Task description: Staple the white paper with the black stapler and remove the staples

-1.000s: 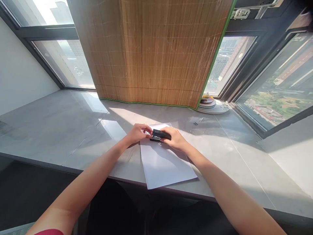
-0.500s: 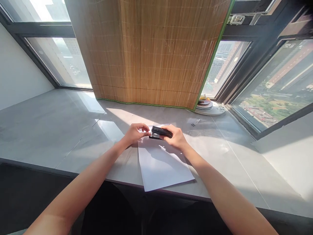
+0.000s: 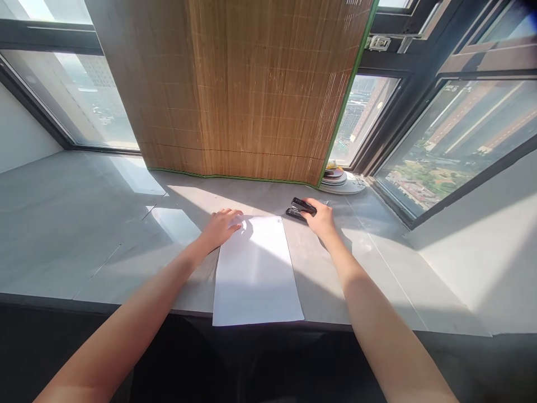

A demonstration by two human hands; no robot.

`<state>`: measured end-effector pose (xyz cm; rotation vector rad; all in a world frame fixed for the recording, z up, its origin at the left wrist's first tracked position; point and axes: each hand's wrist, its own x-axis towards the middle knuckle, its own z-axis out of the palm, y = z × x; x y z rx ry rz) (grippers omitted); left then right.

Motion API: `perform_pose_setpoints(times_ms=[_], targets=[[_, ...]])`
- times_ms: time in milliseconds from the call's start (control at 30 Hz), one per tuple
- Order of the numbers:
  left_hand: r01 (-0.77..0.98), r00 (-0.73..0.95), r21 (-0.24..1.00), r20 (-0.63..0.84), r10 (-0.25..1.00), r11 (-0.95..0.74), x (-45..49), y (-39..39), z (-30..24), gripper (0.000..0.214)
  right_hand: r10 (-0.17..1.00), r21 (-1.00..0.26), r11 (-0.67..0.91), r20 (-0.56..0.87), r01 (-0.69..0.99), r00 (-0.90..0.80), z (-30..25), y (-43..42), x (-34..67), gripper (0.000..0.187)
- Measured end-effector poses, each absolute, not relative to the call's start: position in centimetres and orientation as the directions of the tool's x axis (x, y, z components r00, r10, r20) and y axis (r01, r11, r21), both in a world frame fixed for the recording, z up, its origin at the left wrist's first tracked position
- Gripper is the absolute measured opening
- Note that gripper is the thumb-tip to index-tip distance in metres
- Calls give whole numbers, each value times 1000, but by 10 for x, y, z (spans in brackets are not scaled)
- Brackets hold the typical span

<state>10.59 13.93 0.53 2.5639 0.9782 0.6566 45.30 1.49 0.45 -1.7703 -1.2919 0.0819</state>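
White paper lies flat on the grey counter, its near edge reaching the counter's front edge. At its upper left corner rests my left hand, fingers loosely apart with the thumb over the sheet; whether there is one sheet or more I cannot tell. My right hand grips a black stapler by its back end, to the right of the paper and apart from it. The stapler's front points left and its jaws stand apart. A small mark shows at the paper's upper right corner.
A bamboo blind with green edging hangs down to the counter at the back. Stacked plates stand by its lower right corner. Windows and a white wall bound the right side.
My right hand has carried the stapler off the paper to the right. The paper now lies straighter, and my left hand has gone from a pinch near the stapler to loosely spread fingers.
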Motion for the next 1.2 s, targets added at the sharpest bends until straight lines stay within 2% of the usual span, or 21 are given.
perform_pose_setpoints(times_ms=[167,367,567,733,1000,1200], targets=[[442,667,550,328,669,-709,105,142,6,21,844,-737,-8,358,676,400,8,9,450,43],[341,643,633,383,664,-695,101,148,6,29,914,-747,139,350,651,207,14,2,433,41],[329,646,681,343,682,-654,100,153,8,28,884,-682,84,387,727,261,16,3,433,44],[334,589,724,341,733,-604,100,154,13,26,891,-711,75,363,699,273,14,5,439,43],[376,607,723,280,744,-579,101,152,12,33,915,-692,108,350,714,201,14,4,437,39],[371,637,705,281,717,-605,101,155,9,35,929,-737,111,315,667,193,21,2,434,34]])
